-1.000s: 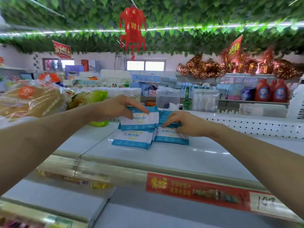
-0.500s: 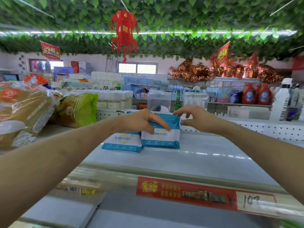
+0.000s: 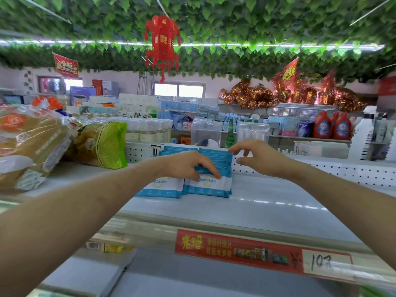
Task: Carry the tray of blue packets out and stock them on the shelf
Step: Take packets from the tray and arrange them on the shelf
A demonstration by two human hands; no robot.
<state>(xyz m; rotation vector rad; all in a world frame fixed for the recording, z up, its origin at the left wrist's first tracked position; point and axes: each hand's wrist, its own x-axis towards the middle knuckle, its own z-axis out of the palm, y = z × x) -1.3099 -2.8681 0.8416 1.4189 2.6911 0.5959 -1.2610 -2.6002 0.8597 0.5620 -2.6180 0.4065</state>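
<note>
Two rows of blue-and-white packets stand upright on the white top shelf (image 3: 267, 209): a left row (image 3: 162, 186) and a right row (image 3: 211, 186). My left hand (image 3: 188, 166) rests on the front of the right row, fingertips pressing its front packet. My right hand (image 3: 255, 156) hovers just right of that row's top edge, fingers spread, one fingertip touching the top corner. No tray is in view.
Bagged bread (image 3: 27, 144) and a green-and-yellow bag (image 3: 102, 144) lie on the shelf to the left. A perforated white back rail (image 3: 321, 172) runs behind the packets. A red price strip (image 3: 261, 254) lines the shelf's front edge. Bottles and boxes fill the far shelves.
The packets went from leaning in my hands to standing in two upright rows. My right hand let go and lifted to the row's top right corner; my left hand stays on the front.
</note>
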